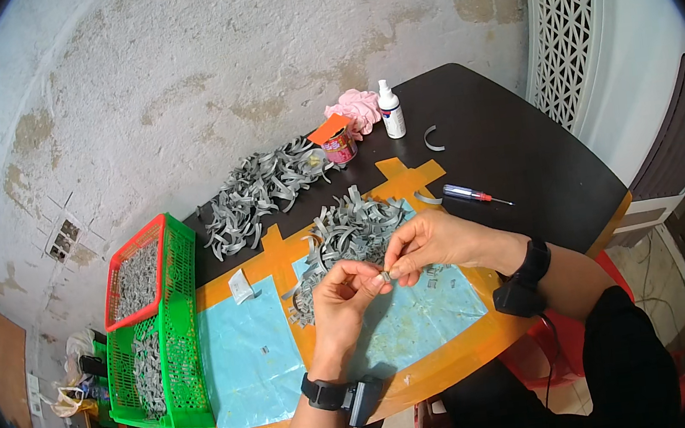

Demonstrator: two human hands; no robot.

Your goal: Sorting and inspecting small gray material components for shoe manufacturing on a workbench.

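My left hand [347, 294] and my right hand [424, 247] meet over the blue sheet, fingertips pinched together. Between them is a small grey piece [386, 277], mostly covered by the fingers, so its exact kind is unclear. Right behind the hands lies a heap of curved grey strips [353, 228]. A few tiny grey pieces [435, 281] rest on the blue sheet [410, 320] beside my right hand. Another tiny grey piece [264, 350] lies farther left on the sheet.
A green basket [180, 359] and a red basket [163, 255], full of small grey pieces, stand at left. More grey strips [247, 195] lie behind. A can [340, 147], pink cloth [358, 111], white spray bottle [391, 111] and screwdriver [475, 194] are on the dark table [519, 135].
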